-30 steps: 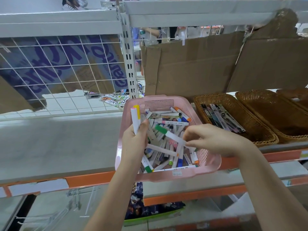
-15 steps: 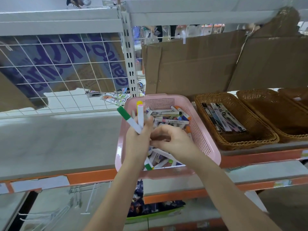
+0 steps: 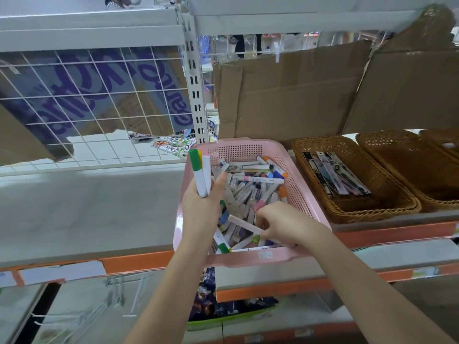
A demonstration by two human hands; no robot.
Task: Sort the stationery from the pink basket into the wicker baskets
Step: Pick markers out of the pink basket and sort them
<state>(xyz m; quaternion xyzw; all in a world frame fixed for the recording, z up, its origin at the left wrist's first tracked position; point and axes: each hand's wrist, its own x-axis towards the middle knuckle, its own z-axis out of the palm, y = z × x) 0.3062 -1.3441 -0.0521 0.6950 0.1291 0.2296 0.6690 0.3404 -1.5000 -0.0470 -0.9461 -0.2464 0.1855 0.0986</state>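
Holding three markers (image 3: 201, 175) upright in left hand (image 3: 202, 207), right hand (image 3: 280, 225) now lower in pink basket (image 3: 301, 194), pinching a white marker (image 3: 246, 225).

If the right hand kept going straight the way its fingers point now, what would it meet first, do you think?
Probably the white marker at the right hand's fingertips, then the left wrist; depth is unclear.

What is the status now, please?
Left hand grips upright white markers. Right hand pinches white marker inside pink plastic basket. Nothing blocking.
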